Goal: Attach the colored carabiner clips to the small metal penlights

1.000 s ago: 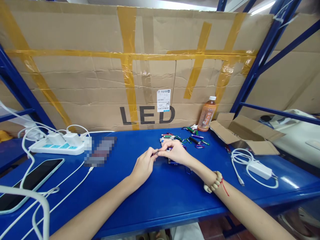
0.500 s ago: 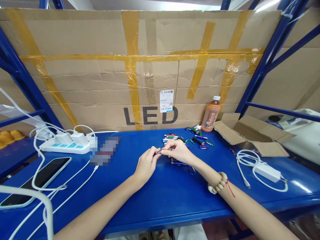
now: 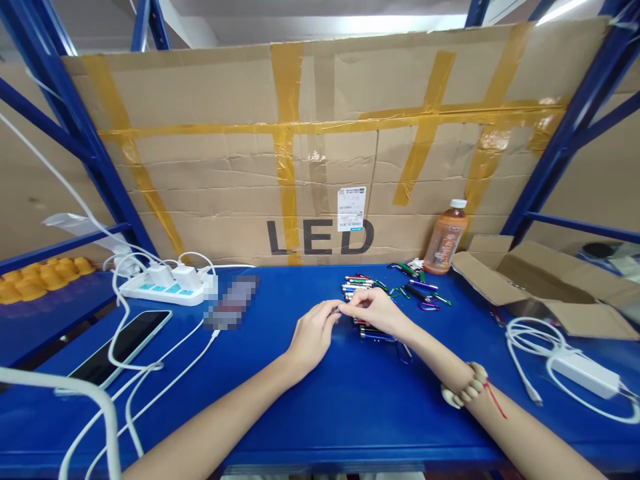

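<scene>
A small slim piece, too tiny to make out in detail, is pinched between the fingertips of both hands just in front and to the left of the pile of little coloured pieces, and slightly above the blue table. The left hand closes thumb and forefinger on one end, with its other fingers curled under. The right hand grips the other end from the pile's side, fingers bent over it. A few darker tube-shaped pieces lie on the table at the near edge of the pile, partly under the right hand. A bead bracelet with a red thread sits on the right wrist, nearer me than the pile. Behind the pile to the right stands an orange drink bottle with a white cap, and further right of it an open cardboard box. In front of that box lies a white charger with its coiled cable. Directly behind the pile, a large taped cardboard sheet lettered LED stands upright. Well to the left of the pile there is a blurred patch, then a white power strip with plugs in it, and a phone lying flat among white cables.
</scene>
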